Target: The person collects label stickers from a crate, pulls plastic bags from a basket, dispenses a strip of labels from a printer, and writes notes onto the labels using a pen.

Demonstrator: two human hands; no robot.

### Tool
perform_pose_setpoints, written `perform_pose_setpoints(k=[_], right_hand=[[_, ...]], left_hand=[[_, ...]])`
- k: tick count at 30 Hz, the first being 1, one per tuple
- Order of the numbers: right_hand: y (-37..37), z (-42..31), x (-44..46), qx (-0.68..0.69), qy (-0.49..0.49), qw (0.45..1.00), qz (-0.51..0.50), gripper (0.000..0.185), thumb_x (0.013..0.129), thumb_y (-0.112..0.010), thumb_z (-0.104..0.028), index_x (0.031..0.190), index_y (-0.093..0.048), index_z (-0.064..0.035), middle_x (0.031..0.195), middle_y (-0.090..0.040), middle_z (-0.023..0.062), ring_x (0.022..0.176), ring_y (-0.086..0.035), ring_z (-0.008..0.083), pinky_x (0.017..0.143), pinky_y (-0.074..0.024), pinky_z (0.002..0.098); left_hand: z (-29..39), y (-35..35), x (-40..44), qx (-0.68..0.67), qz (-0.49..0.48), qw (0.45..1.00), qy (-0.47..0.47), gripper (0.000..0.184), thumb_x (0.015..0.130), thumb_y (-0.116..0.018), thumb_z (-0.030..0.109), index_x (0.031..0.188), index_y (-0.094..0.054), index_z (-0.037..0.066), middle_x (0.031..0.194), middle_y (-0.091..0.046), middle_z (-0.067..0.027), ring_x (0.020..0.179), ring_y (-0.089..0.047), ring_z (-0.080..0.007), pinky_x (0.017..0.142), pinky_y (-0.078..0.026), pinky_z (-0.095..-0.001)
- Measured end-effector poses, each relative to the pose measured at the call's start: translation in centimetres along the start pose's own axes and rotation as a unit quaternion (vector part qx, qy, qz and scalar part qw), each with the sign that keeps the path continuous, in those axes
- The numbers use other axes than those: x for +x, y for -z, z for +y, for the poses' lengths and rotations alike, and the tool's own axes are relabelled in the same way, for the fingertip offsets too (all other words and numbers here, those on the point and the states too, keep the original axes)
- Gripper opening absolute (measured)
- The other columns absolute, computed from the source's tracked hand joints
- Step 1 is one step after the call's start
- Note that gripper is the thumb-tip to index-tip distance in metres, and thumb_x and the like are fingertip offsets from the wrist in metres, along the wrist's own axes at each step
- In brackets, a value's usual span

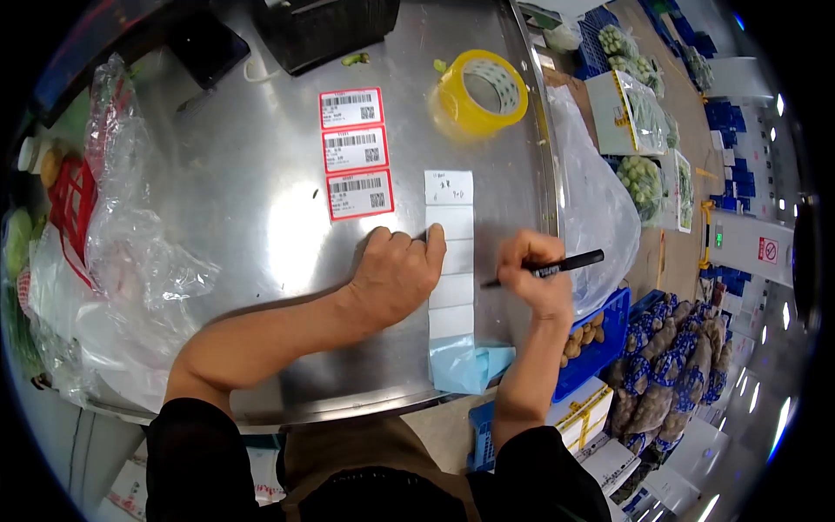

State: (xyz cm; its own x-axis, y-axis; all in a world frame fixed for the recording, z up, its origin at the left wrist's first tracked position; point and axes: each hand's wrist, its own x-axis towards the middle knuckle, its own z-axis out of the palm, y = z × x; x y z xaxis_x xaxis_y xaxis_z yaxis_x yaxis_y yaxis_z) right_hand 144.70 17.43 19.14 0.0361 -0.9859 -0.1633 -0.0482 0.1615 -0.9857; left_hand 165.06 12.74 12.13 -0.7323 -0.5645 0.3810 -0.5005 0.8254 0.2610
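A strip of white labels (450,261) lies on the metal table, with handwriting on its top label and a light blue backing at its lower end. My left hand (400,271) rests at the strip's left edge, its index finger extended onto the labels and the other fingers curled, with nothing seen in it. Just right of the strip, my right hand (537,277) is closed around a black marker (570,264), its tip pointing left toward the labels. Three red-bordered printed labels (357,150) lie above my left hand.
A roll of yellow tape (484,92) sits near the table's far right. Behind are a black container (326,30) and a dark phone (207,48). Clear plastic bags (130,217) cover the left side. Beyond the right edge are a blue crate (600,339) and sacks (665,374).
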Motion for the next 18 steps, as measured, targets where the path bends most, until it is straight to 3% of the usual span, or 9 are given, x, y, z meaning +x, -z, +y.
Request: perform_pose_setpoints(k=[2, 5, 6, 10, 11, 13, 16, 18], right_hand=[[0.7, -0.9, -0.2, -0.085, -0.011, 0.981, -0.175, 0.020, 0.061, -0.063, 0.002, 0.060, -0.044, -0.0022, 0.055, -0.047, 0.0046, 0.051, -0.047, 0.0136, 0.046, -0.0331, 0.0291], [-0.2, 0.0, 0.1, -0.194, -0.088, 0.940, -0.268, 0.021, 0.061, -0.065, 0.000, 0.061, -0.045, -0.0017, 0.055, -0.048, 0.0046, 0.050, -0.048, 0.0142, 0.047, -0.0344, 0.0298], [0.0, -0.1, 0.3, -0.182, -0.074, 0.940, -0.280, 0.022, 0.062, -0.067, 0.000, 0.061, -0.044, -0.0026, 0.056, -0.049, 0.0047, 0.052, -0.048, 0.0142, 0.048, -0.0356, 0.0290], [0.6, -0.1, -0.2, -0.081, -0.048, 0.994, -0.048, 0.022, 0.065, -0.066, 0.001, 0.064, -0.045, -0.0039, 0.061, -0.051, 0.0027, 0.055, -0.045, 0.0109, 0.051, -0.0368, 0.0263], [0.3, -0.2, 0.1, -0.115, -0.101, 0.988, -0.004, 0.022, 0.065, -0.067, 0.000, 0.064, -0.045, -0.0040, 0.063, -0.052, 0.0018, 0.056, -0.045, 0.0086, 0.051, -0.0357, 0.0244], [0.3, 0.8, 0.7, -0.164, -0.102, 0.981, 0.004, 0.023, 0.067, -0.068, -0.001, 0.065, -0.045, -0.0049, 0.063, -0.051, 0.0005, 0.056, -0.043, 0.0070, 0.051, -0.0338, 0.0232], [0.9, 1.4, 1.0, -0.080, -0.089, 0.991, 0.066, 0.022, 0.069, -0.069, -0.002, 0.066, -0.047, -0.0056, 0.063, -0.052, -0.0002, 0.055, -0.043, 0.0061, 0.050, -0.0323, 0.0221], [0.7, 1.8, 1.4, -0.082, -0.097, 0.987, 0.094, 0.019, 0.071, -0.067, -0.002, 0.067, -0.049, -0.0061, 0.063, -0.052, -0.0006, 0.053, -0.044, 0.0064, 0.048, -0.0318, 0.0215]], left_hand=[[0.2, -0.1, -0.1, -0.007, -0.002, 1.000, 0.004, 0.028, 0.081, -0.065, 0.015, 0.102, -0.062, -0.003, 0.049, -0.050, -0.0007, 0.046, -0.049, -0.0144, 0.051, -0.035, -0.0312], [0.1, 0.0, 0.1, -0.009, -0.009, 1.000, 0.013, 0.027, 0.081, -0.066, 0.015, 0.100, -0.062, -0.003, 0.048, -0.050, -0.0008, 0.045, -0.048, -0.0146, 0.050, -0.034, -0.0316], [0.1, 0.1, 0.1, -0.011, -0.011, 1.000, 0.014, 0.027, 0.081, -0.066, 0.015, 0.100, -0.062, -0.003, 0.048, -0.050, -0.0008, 0.045, -0.048, -0.0147, 0.050, -0.034, -0.0316], [0.1, -0.1, 0.1, -0.020, 0.000, 1.000, 0.014, 0.027, 0.081, -0.066, 0.014, 0.100, -0.062, -0.003, 0.049, -0.052, -0.0016, 0.045, -0.049, -0.0146, 0.050, -0.034, -0.0315], [0.1, 0.1, 0.1, -0.025, -0.013, 1.000, 0.012, 0.029, 0.078, -0.064, 0.012, 0.102, -0.062, -0.005, 0.051, -0.054, -0.0028, 0.046, -0.051, -0.0148, 0.050, -0.035, -0.0309], [0.1, 0.6, 0.2, -0.035, -0.039, 0.999, 0.007, 0.036, 0.072, -0.060, 0.007, 0.104, -0.062, -0.009, 0.056, -0.059, -0.0054, 0.049, -0.057, -0.0152, 0.049, -0.038, -0.0296], [0.1, 0.3, 0.2, -0.022, -0.001, 1.000, 0.012, 0.026, 0.081, -0.065, 0.016, 0.099, -0.064, -0.003, 0.049, -0.053, -0.0022, 0.044, -0.050, -0.0146, 0.050, -0.035, -0.0307], [0.1, 0.4, 0.2, -0.017, -0.001, 1.000, 0.009, 0.025, 0.082, -0.065, 0.016, 0.098, -0.064, -0.003, 0.049, -0.053, -0.0020, 0.044, -0.051, -0.0145, 0.049, -0.035, -0.0303]])
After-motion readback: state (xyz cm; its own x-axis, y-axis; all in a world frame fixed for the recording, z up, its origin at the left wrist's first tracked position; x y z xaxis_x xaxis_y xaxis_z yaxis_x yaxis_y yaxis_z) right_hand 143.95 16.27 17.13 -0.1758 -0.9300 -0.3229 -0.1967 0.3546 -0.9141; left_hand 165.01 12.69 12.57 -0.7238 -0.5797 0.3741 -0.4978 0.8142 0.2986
